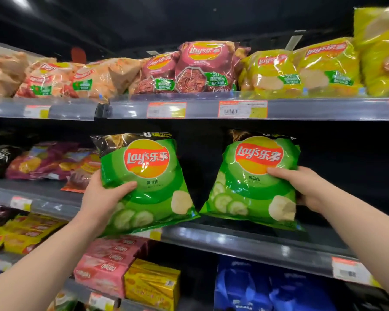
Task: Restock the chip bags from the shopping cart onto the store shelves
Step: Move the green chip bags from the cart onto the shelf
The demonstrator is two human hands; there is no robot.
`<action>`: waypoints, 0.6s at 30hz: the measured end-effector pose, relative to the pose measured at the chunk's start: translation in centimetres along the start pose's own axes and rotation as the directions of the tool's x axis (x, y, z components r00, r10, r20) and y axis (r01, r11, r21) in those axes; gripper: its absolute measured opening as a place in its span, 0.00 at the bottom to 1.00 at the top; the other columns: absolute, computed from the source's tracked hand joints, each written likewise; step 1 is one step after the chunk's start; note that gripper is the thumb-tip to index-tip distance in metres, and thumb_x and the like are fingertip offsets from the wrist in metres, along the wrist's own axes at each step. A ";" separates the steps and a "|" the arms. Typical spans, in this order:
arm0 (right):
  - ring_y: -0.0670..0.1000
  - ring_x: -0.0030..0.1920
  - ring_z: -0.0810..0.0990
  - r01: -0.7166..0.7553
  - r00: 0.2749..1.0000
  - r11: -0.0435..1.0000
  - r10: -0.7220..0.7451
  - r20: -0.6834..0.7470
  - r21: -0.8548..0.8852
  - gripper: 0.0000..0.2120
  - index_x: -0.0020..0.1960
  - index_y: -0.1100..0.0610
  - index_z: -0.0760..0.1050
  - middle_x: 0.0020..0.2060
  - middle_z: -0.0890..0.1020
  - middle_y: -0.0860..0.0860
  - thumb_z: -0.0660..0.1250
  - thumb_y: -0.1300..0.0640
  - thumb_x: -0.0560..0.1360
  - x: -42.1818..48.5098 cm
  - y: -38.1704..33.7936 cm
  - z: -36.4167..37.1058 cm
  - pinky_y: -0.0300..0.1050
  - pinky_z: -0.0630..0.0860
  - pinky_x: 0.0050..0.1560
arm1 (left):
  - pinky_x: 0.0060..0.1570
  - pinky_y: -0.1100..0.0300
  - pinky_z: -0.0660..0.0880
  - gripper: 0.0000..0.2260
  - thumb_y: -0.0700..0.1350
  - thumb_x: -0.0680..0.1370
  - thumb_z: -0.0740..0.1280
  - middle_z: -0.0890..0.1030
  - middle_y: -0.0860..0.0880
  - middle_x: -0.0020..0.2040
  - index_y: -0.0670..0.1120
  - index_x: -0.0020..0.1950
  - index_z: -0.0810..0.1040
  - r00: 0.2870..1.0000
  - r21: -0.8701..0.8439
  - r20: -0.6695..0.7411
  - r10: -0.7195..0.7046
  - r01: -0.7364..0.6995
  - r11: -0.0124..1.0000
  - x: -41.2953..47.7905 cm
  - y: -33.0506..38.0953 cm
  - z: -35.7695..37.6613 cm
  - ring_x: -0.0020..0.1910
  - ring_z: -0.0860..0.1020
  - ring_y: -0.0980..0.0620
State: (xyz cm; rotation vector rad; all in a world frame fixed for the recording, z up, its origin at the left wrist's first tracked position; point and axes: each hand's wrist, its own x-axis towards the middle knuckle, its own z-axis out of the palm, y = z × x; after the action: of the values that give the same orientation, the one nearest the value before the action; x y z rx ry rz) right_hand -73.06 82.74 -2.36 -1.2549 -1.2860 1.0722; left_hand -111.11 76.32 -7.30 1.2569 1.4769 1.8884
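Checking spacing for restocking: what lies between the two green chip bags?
Nothing: the head view shows only dark, bare shelf space between the left green bag and right green bag, whose lower corners nearly meet.

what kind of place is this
Most likely a supermarket snack aisle: long grey metal shelves carry orange-and-white price tags along their edges, and glossy yellow chip bags line the top one.
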 end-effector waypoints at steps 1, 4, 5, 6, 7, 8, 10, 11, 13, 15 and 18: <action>0.55 0.43 0.82 0.002 1.000 1.000 -0.002 -0.014 0.002 0.15 0.52 0.55 0.76 0.45 0.83 0.55 0.75 0.55 0.68 0.7 -0.1 0.2 0.46 0.76 0.39 | 0.55 0.47 0.77 0.29 0.39 0.68 0.77 0.81 0.44 0.57 0.44 0.66 0.71 1.000 -0.001 0.002 0.009 -0.009 1.000 0.8 -0.2 0.4 0.53 0.81 0.45; 0.54 0.43 0.82 0.018 0.997 1.000 -0.017 -0.070 0.017 0.22 0.59 0.56 0.73 0.46 0.83 0.54 0.76 0.55 0.67 3.2 -0.2 0.9 0.45 0.75 0.37 | 0.54 0.49 0.77 0.27 0.37 0.68 0.76 0.80 0.45 0.55 0.44 0.65 0.71 0.999 -0.030 0.017 0.031 -0.031 0.999 3.0 -0.7 1.6 0.52 0.80 0.45; 0.54 0.43 0.82 0.027 0.996 0.999 -0.025 -0.085 0.027 0.24 0.60 0.56 0.73 0.47 0.83 0.55 0.76 0.55 0.67 4.0 -0.1 1.0 0.45 0.75 0.37 | 0.54 0.47 0.77 0.26 0.37 0.68 0.75 0.81 0.45 0.54 0.45 0.63 0.71 0.999 -0.046 0.035 0.029 -0.027 0.999 3.7 -0.8 2.1 0.51 0.81 0.46; 0.55 0.44 0.82 0.038 0.995 0.999 -0.035 -0.097 0.034 0.25 0.61 0.57 0.74 0.49 0.83 0.55 0.76 0.55 0.67 4.9 0.1 1.1 0.45 0.76 0.37 | 0.55 0.46 0.77 0.25 0.36 0.68 0.75 0.81 0.46 0.53 0.46 0.62 0.71 0.998 -0.055 0.052 0.032 -0.029 0.998 4.4 -1.0 2.6 0.51 0.81 0.46; 0.56 0.46 0.82 0.049 0.993 0.998 -0.045 -0.107 0.036 0.27 0.63 0.57 0.74 0.51 0.83 0.57 0.76 0.55 0.66 5.7 0.2 1.2 0.45 0.77 0.39 | 0.56 0.44 0.77 0.25 0.36 0.68 0.75 0.81 0.46 0.53 0.47 0.61 0.71 0.997 -0.057 0.065 0.033 -0.029 0.998 5.0 -1.3 3.2 0.51 0.81 0.45; 0.56 0.48 0.82 0.062 0.991 0.997 -0.057 -0.120 0.038 0.28 0.63 0.58 0.73 0.53 0.83 0.57 0.77 0.56 0.66 6.5 0.5 1.2 0.46 0.77 0.40 | 0.56 0.42 0.77 0.25 0.37 0.68 0.76 0.81 0.46 0.54 0.48 0.61 0.71 0.996 -0.060 0.078 0.035 -0.031 0.998 5.6 -1.6 3.7 0.52 0.81 0.44; 0.58 0.50 0.82 0.084 0.983 0.996 -0.077 -0.168 0.031 0.30 0.65 0.59 0.72 0.55 0.82 0.58 0.77 0.56 0.65 8.0 1.1 0.9 0.47 0.78 0.45 | 0.57 0.42 0.76 0.27 0.40 0.66 0.78 0.81 0.45 0.56 0.49 0.61 0.71 0.994 -0.078 0.100 0.034 -0.026 0.997 6.4 -2.0 4.9 0.54 0.81 0.43; 0.58 0.51 0.82 0.082 0.977 0.996 -0.076 -0.199 0.020 0.32 0.65 0.59 0.71 0.56 0.81 0.58 0.78 0.56 0.64 8.7 1.3 0.7 0.49 0.78 0.47 | 0.57 0.42 0.76 0.29 0.43 0.64 0.79 0.81 0.45 0.56 0.48 0.62 0.72 0.994 -0.085 0.106 0.029 -0.020 0.996 6.7 -2.2 5.4 0.54 0.81 0.43; 0.58 0.52 0.81 0.072 0.969 0.997 -0.069 -0.235 0.006 0.36 0.66 0.59 0.70 0.57 0.80 0.58 0.80 0.54 0.61 10.1 1.9 0.0 0.51 0.78 0.51 | 0.56 0.43 0.77 0.33 0.44 0.62 0.80 0.81 0.44 0.57 0.47 0.64 0.72 0.992 -0.100 0.125 0.019 -0.007 0.995 7.2 -2.6 6.6 0.54 0.81 0.43; 0.58 0.53 0.81 0.077 0.972 0.997 -0.075 -0.222 0.000 0.37 0.66 0.59 0.68 0.57 0.80 0.58 0.80 0.55 0.62 11.4 2.4 -0.6 0.51 0.78 0.51 | 0.53 0.47 0.78 0.30 0.39 0.66 0.77 0.81 0.43 0.57 0.45 0.66 0.71 0.990 -0.124 0.137 0.027 -0.010 0.992 7.6 -3.0 7.6 0.53 0.81 0.44; 0.58 0.52 0.82 0.083 0.981 0.997 -0.083 -0.178 -0.004 0.39 0.66 0.59 0.69 0.57 0.81 0.59 0.81 0.54 0.60 13.3 2.8 -1.2 0.53 0.79 0.53 | 0.46 0.56 0.77 0.28 0.35 0.68 0.74 0.80 0.43 0.57 0.43 0.67 0.70 0.993 -0.163 0.111 0.040 -0.021 0.986 8.1 -3.4 8.6 0.51 0.81 0.47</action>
State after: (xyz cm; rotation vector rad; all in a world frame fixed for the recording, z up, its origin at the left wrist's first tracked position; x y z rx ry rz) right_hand -71.07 96.09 -4.05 -1.2541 -1.1891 0.8819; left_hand -108.43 88.31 -7.11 1.2942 1.2267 1.8815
